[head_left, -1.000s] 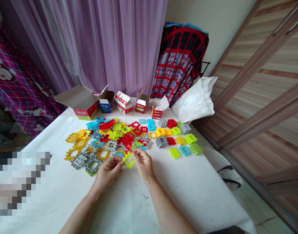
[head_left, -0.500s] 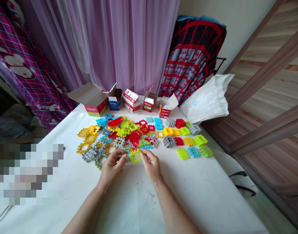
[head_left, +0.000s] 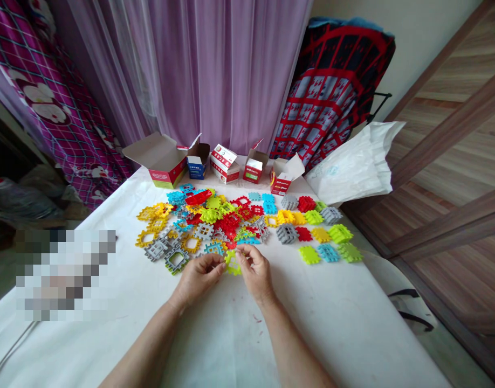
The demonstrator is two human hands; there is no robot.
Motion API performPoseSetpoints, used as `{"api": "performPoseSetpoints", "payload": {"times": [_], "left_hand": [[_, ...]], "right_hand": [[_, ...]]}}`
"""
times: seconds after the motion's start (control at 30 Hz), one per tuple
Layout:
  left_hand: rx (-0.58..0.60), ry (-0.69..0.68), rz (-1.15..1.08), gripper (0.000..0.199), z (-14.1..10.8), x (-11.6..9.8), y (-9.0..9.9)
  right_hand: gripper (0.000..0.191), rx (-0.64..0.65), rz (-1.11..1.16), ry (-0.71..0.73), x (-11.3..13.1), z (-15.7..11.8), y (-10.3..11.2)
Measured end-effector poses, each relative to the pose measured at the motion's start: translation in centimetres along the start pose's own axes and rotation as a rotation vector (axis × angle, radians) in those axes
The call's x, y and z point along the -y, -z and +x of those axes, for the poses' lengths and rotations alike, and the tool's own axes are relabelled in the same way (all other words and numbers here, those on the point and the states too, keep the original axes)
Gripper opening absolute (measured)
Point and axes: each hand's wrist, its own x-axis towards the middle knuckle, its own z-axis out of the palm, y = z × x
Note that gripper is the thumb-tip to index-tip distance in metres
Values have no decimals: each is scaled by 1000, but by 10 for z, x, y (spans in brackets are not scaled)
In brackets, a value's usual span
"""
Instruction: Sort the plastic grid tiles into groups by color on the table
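Note:
A lime-green interlocking plastic building piece [head_left: 232, 263] with window-like openings is held upright just above the white tabletop. My right hand [head_left: 254, 271] pinches its right side between thumb and fingers. My left hand [head_left: 202, 276] is closed, its thumb and fingertips at the piece's left edge. Right behind the hands spreads a loose heap of similar pieces in several colours, with a blue piece [head_left: 215, 247] and a grey window piece [head_left: 204, 231] nearest. A grey-and-green frame piece [head_left: 177, 261] lies to the left of my left hand.
To the right, small stacks of pieces stand in rows, among them a grey stack [head_left: 287, 234] and a green piece [head_left: 309, 255]. Open cartons line the back, including a large red box [head_left: 166, 177] and a blue box [head_left: 197, 169]. A white bag [head_left: 352, 161] lies at back right.
My left hand has moved right to the green piece's left edge, and its fingers have closed. My right hand still holds the piece. The whole view has shifted slightly.

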Motion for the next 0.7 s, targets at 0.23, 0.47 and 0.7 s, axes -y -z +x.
{"api": "performPoseSetpoints", "payload": {"times": [0.23,0.47,0.7], "left_hand": [[-44,39,-88,45,2,-4,2],[-42,53,-113,51,4,-4,1],[-13,-27,-12,52,4,-4,2]], "right_hand": [[41,12,-244,279,4,-3,10],[61,145,-468,349,3,1,19],[63,325,-608,326,29,14,24]]}}
